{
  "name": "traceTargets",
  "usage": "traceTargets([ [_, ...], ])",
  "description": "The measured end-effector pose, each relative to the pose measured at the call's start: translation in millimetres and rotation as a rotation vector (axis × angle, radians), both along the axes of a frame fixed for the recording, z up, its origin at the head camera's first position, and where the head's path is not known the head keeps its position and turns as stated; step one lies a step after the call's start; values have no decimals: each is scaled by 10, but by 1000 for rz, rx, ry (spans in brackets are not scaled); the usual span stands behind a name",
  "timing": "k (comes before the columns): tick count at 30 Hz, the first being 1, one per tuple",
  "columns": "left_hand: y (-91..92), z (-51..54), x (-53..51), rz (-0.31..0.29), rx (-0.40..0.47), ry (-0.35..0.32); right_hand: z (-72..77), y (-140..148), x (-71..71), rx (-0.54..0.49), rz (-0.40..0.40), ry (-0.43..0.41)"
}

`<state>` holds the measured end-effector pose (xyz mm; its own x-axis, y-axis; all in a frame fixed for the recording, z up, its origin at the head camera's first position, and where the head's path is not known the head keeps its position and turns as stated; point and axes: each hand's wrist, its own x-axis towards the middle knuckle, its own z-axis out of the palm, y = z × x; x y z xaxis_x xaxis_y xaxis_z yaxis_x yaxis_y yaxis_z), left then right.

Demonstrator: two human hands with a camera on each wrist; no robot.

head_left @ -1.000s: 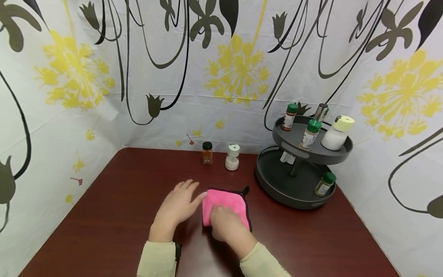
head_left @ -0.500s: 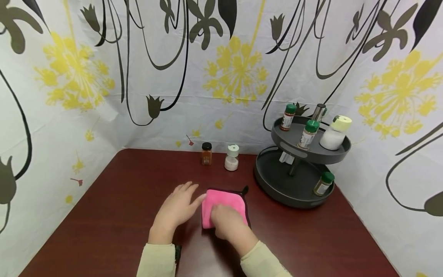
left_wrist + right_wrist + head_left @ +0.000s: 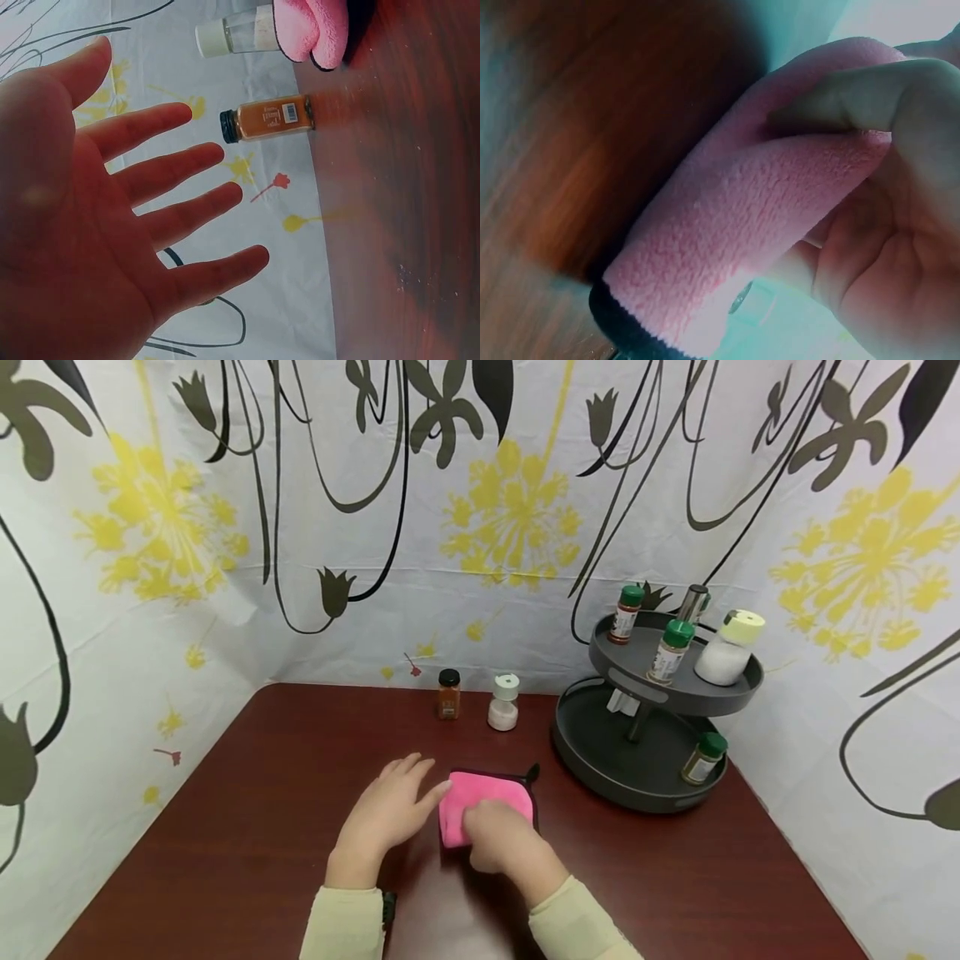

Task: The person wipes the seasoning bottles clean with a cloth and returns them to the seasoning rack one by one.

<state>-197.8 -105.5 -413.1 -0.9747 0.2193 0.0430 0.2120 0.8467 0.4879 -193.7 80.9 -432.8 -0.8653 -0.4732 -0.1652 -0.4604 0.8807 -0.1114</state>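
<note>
Pink cloth (image 3: 482, 787), partly hidden behind the right hand (image 3: 504, 842)

The table (image 3: 225, 827) is dark reddish-brown with a glossy sheen, its far left corner rounded. Directly on it, along the back, stand an amber bottle (image 3: 448, 700) with a black cap, a white-capped jar (image 3: 502, 713) just beside it and — farther right — a dark two-tier stand (image 3: 600, 756).
</note>
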Motion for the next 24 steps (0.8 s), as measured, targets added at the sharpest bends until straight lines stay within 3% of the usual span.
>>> traceTargets([
  [8,-27,-18,6,11,2,1,23,-27,9,26,7,8],
  [17,17,-23,-13,-3,3,5,-4,-25,32,41,28,81],
  [21,27,-22,-15,-6,8,0,1,32,6,0,-11,71],
  [24,32,-21,-17,-5,12,0,45,141,-37,-100,-58,-7],
])
